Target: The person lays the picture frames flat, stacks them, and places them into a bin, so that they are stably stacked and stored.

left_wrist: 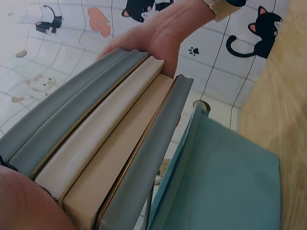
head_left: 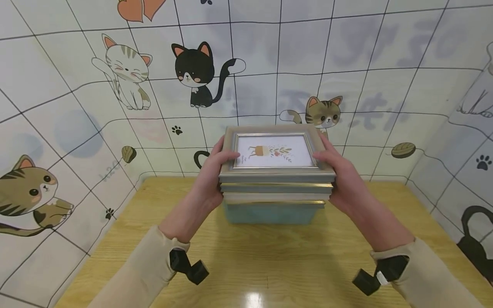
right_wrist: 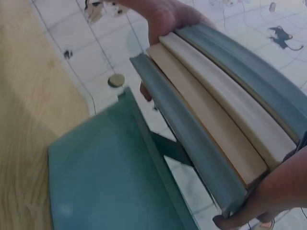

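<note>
My left hand point(head_left: 209, 177) and right hand point(head_left: 344, 179) grip a stack of picture frames from its two sides, thumbs over the top edge. The uppermost picture frame point(head_left: 275, 150) is silver-grey and shows a small drawing of a pot with leafy sprigs. Beneath it lie several more frames, grey-blue, white and tan with gold lines, seen edge-on in the left wrist view as a white frame point(left_wrist: 103, 127) and a tan frame point(left_wrist: 122, 148). Under the stack stands a teal box point(head_left: 271, 214). Both wrist views show a gap between the lowest frame point(right_wrist: 187, 129) and the box's rim.
The box stands on a light wooden table point(head_left: 265, 256) near its back edge. Behind and beside it rises a white gridded wall covering point(head_left: 258, 55) printed with cartoon cats. A black wrist mount point(head_left: 188, 267) sits at the left cuff, another mount point(head_left: 379, 276) at the right.
</note>
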`<state>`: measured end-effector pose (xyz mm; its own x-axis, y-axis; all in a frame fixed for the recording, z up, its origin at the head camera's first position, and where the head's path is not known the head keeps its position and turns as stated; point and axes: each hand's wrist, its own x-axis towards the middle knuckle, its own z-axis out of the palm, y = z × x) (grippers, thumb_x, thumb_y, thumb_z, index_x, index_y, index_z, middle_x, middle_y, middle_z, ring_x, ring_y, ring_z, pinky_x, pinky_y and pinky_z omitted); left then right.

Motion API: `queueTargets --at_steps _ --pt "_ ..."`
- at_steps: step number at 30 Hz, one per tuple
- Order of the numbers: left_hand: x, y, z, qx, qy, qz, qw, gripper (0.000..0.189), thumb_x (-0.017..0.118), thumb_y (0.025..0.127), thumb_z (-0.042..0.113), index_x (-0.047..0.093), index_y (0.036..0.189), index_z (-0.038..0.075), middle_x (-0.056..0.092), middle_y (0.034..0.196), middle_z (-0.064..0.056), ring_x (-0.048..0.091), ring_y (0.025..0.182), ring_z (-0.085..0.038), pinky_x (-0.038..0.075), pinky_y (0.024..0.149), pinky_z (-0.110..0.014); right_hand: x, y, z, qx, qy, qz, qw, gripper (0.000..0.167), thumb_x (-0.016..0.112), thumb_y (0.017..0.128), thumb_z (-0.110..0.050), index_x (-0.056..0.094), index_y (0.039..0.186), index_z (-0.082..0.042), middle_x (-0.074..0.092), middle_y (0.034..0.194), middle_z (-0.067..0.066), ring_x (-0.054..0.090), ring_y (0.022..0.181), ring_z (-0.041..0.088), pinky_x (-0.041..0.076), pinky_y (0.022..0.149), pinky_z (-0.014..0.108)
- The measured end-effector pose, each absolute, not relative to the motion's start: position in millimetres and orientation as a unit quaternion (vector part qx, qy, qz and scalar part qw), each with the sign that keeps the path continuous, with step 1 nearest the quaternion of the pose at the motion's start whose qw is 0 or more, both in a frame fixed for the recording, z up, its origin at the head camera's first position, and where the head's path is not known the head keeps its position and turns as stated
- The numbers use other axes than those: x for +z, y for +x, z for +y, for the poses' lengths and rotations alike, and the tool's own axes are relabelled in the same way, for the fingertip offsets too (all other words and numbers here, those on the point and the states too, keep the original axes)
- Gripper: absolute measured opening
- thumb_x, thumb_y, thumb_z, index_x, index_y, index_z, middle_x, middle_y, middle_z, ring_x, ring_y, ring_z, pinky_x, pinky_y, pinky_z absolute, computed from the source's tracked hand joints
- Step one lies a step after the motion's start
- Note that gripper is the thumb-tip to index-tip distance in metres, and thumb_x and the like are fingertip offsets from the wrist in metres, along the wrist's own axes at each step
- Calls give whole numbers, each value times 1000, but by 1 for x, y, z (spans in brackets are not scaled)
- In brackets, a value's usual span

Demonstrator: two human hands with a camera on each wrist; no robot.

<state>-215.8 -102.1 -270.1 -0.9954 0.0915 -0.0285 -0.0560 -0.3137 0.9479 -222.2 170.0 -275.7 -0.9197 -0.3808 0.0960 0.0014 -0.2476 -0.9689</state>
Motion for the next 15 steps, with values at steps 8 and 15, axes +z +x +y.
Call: queueTargets --at_steps 8,15 --pt "-274 -246 -101 804 15 594 32 84 62 91 15 26 160 46 31 158 3 32 139 -26 30 108 -49 -277 -256 174 -759 -146 622 123 80 39 98 -13 13 155 -63 10 161 1 23 135 30 30 102 47" --pt "-274 -269 -105 787 13 616 32 85 61 92 16 22 161 48 28 161 4 30 140 -25 29 109 -52 -282 -279 168 -770 -135 613 113 82 40 97 -14 9 158 -59 9 161 1 24 133 28 30 101 46"
